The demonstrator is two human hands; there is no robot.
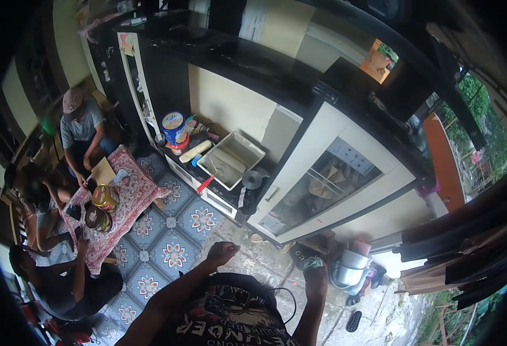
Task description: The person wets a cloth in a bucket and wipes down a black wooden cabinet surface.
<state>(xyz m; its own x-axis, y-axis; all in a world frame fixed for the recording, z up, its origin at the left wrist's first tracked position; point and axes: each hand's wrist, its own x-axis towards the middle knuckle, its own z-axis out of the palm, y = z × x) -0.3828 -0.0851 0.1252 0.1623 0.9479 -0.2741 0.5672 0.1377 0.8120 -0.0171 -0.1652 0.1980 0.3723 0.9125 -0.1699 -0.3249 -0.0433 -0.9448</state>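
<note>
My left hand [223,254] is held in front of my body with its fingers curled together; whatever may be in them is too small to make out. On the right, my right hand [316,272] grips a crumpled pale green cloth [312,263]. Both hands are in the air over the worn concrete floor [265,266]. Beyond them stands a black and white cabinet [282,207] with a glass door.
A white basin [208,162] and a blue tub [174,128] sit on the cabinet's shelf. Three people are around a low table with a red patterned cloth [135,179] at left. Metal pots [348,270] and a sandal [354,321] lie at right.
</note>
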